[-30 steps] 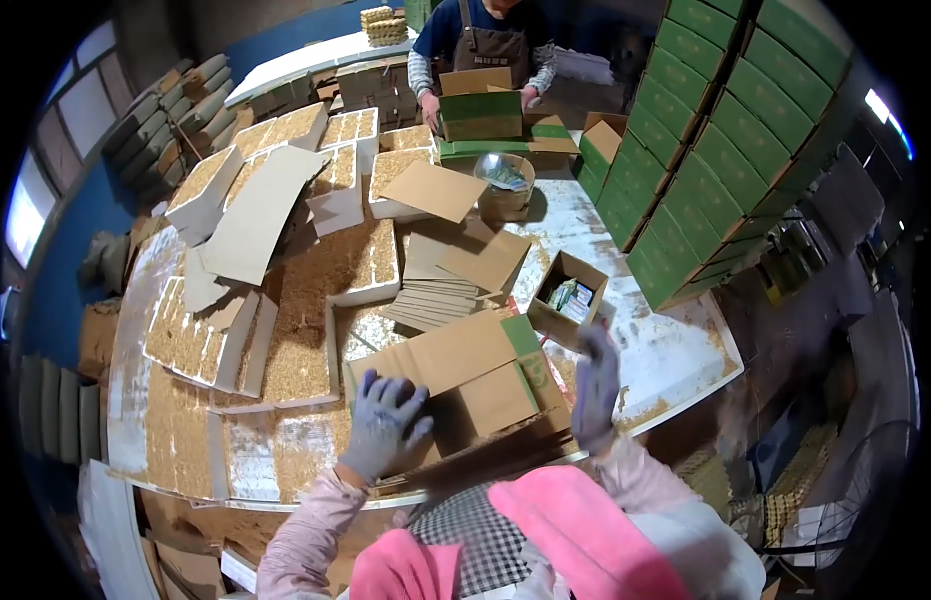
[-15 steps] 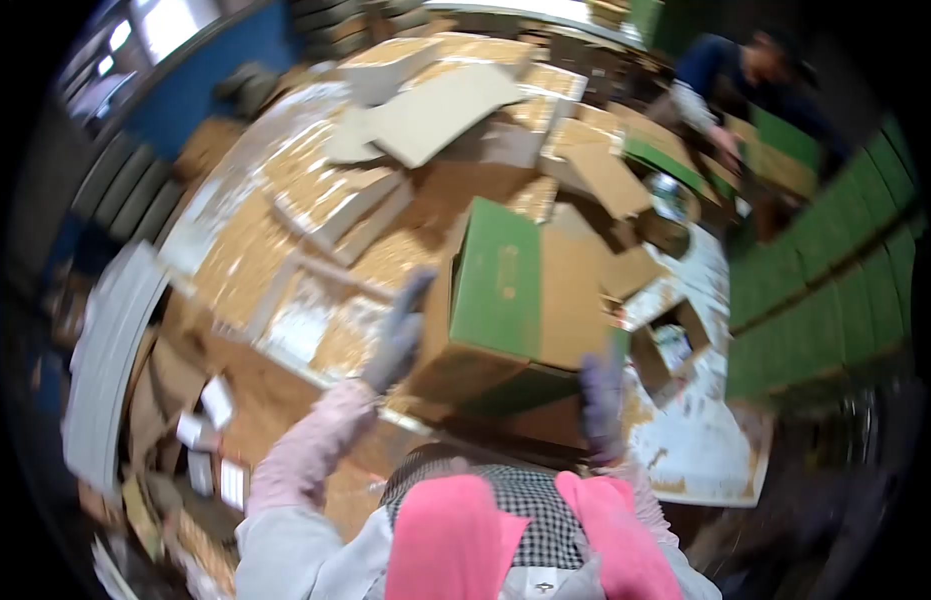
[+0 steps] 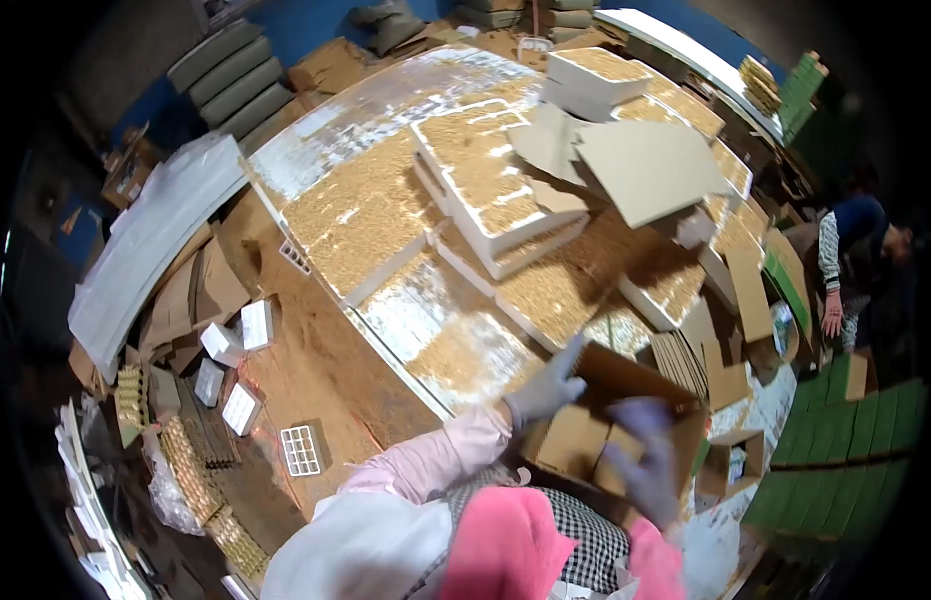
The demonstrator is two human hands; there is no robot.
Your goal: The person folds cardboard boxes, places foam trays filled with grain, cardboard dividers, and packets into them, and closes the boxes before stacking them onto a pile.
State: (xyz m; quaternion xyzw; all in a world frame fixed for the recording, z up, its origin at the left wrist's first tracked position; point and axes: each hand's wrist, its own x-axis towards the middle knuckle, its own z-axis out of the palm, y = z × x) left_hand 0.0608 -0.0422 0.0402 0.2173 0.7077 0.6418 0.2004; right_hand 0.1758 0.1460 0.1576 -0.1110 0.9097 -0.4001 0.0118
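Observation:
A brown cardboard box [image 3: 635, 378] stands at the near edge of the table, right in front of my body. Its opening faces up toward me, showing the dark inside and lighter flaps [image 3: 570, 440]. My left hand [image 3: 545, 390], in a grey-purple glove, grips the box's left rim, thumb apart from the stretched fingers. Over the opening is my right hand [image 3: 647, 460], gloved the same way and partly blurred, its fingers spread. Whether it touches a flap I cannot tell.
White foam trays [image 3: 485, 210] of tan granular material cover much of the table, with grey cardboard sheets [image 3: 650, 170] on top. Green boxes [image 3: 835, 420] are stacked at right, near a co-worker [image 3: 855, 240]. A small open box [image 3: 730, 465] stands to the right.
The box has turned from showing its green-striped outside to showing its open inside. My right hand has moved from its side to over the opening. My view has swung right.

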